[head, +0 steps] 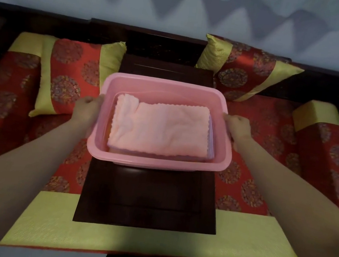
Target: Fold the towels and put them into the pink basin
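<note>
Left hand (88,106): closed on the left rim of the basin (155,161)
Right hand (237,126): closed on the right rim of the basin
Basin: between both hands, over the dark worktop (147,199)
Towels (160,128): folded, stacked flat inside the basin, pink one on top

I see bare tabletop on the near half of the dark wooden table (147,201), open to reach. The pink basin (116,155) blocks its far half, and cushions (71,75) crowd both far corners.
</note>
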